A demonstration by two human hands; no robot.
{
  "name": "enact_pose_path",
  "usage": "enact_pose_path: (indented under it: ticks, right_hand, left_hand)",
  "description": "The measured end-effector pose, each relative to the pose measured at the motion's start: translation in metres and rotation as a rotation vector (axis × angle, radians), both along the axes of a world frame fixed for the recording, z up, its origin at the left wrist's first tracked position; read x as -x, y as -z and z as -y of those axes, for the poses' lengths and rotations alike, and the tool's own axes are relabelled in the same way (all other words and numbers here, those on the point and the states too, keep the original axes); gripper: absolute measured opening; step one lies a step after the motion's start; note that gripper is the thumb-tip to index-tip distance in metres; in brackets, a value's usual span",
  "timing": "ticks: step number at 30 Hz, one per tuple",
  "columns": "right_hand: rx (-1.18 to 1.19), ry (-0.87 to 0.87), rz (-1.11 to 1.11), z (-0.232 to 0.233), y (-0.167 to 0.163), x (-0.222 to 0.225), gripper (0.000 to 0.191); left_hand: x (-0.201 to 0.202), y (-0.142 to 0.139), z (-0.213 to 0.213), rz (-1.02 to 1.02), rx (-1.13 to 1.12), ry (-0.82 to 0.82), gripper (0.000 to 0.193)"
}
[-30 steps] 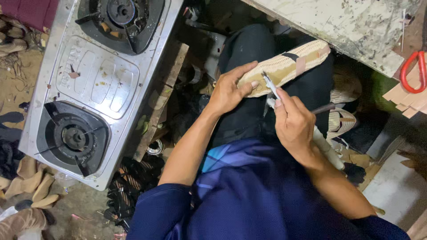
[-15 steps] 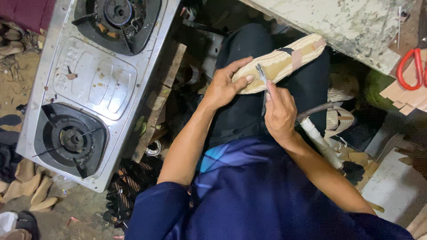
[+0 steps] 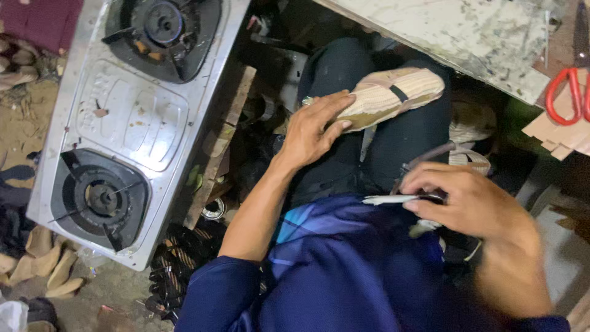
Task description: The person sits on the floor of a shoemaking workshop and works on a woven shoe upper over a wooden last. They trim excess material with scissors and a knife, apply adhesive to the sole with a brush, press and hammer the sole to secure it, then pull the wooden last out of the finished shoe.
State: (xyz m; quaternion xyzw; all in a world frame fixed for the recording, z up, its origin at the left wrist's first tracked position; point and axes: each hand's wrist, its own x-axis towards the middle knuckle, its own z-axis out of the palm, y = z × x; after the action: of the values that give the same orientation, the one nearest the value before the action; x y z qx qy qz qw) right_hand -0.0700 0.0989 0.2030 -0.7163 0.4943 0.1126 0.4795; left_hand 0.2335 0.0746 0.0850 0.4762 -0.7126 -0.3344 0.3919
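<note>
Fingers of the left hand (image 3: 313,132) are lying flat and unclenched on the woven sandal sole (image 3: 393,92) resting on the knee at upper centre, while the right hand (image 3: 473,206), lower right, is pinching a thin white tool (image 3: 384,199).

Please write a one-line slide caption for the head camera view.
Left hand steadies a woven sandal sole on the knee; right hand holds a small blade.
</note>
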Motion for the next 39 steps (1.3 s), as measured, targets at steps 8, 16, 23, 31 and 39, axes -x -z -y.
enact_pose_path:
  ticks: [8,16,23,31,39]
  right_hand:
    - [-0.401,0.066,0.521,-0.021,0.085,-0.066,0.056]
    - [0.502,-0.149,0.280,-0.042,0.099,-0.053,0.040]
    - [0.002,0.150,0.157,-0.028,0.107,-0.059,0.038]
    - [-0.480,0.703,0.923,-0.027,0.118,-0.039,0.059]
    - [-0.708,1.075,0.781,-0.036,0.126,-0.049,0.051]
  left_hand:
    - [0.004,0.002,0.001,0.050,-0.018,-0.034,0.049]
    - [0.010,0.011,-0.005,-0.069,-0.034,-0.062,0.048]
    - [0.015,0.010,-0.007,-0.060,-0.016,-0.054,0.048]
    - [0.018,0.003,-0.010,0.002,0.001,-0.066,0.047]
    - [0.028,-0.006,-0.019,0.142,0.101,-0.088,0.049]
